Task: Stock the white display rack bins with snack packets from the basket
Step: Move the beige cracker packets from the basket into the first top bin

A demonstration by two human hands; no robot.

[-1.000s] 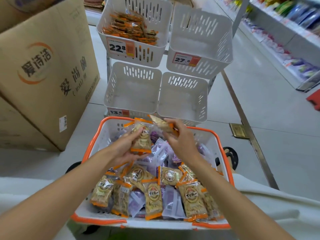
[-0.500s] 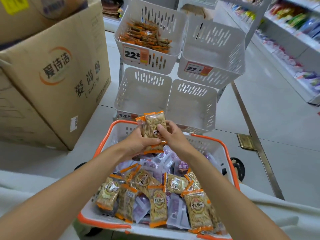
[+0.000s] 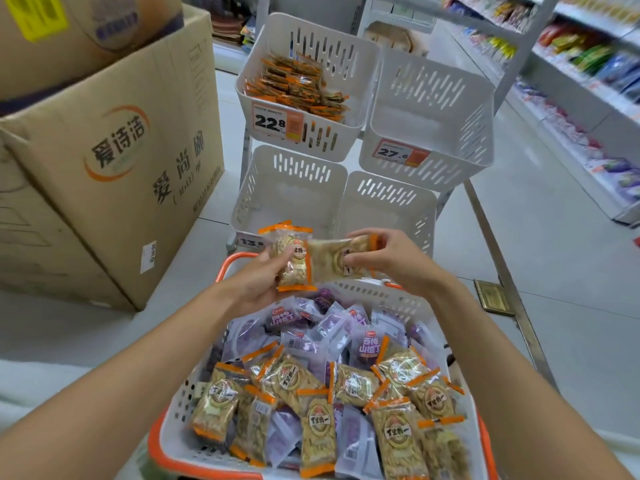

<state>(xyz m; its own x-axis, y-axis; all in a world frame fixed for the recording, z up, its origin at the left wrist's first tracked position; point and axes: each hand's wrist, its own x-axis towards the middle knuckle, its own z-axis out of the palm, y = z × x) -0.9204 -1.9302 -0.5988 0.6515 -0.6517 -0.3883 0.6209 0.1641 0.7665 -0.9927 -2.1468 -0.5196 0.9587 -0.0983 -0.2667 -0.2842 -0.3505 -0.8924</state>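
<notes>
Upper-L bin (image 3: 332, 138) tag: 22.8, upper-R bin (image 3: 450, 166) tag: 27.6; cardboard box (image 3: 117, 174): 爱诗洁 logo.

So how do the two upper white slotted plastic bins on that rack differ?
The upper left white plastic bin holds a pile of orange-edged packets; the upper right white plastic bin shows none. The left bin's price tag reads 22.8, the right bin's price tag 27.6. Both are white with slotted walls.
</notes>
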